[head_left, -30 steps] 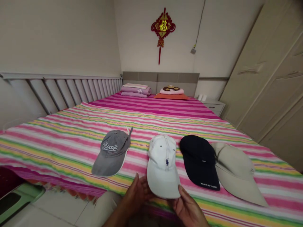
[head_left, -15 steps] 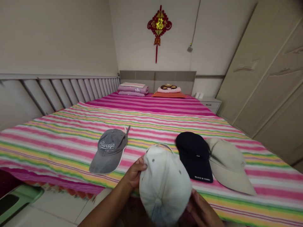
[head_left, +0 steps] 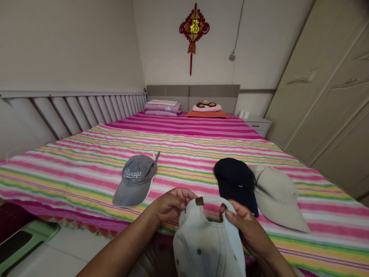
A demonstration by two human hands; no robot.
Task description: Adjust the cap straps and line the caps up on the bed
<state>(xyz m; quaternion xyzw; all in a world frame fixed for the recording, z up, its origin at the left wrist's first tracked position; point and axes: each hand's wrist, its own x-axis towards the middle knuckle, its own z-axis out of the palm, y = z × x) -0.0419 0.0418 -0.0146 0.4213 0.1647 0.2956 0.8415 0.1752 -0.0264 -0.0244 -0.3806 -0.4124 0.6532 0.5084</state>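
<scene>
White cap [head_left: 207,246] held over bed [head_left: 86,169] edge, strap pinched by left hand [head_left: 170,204] and right hand [head_left: 245,223], forearms raised.

The grey cap [head_left: 135,181] reads "Always" on its front; the red wall ornament [head_left: 194,27] bears a gold 福 character.

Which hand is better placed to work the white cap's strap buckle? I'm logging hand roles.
Probably the left hand: its fingertips pinch the strap beside the brass buckle of the white cap. The right hand holds the strap's far end.
</scene>
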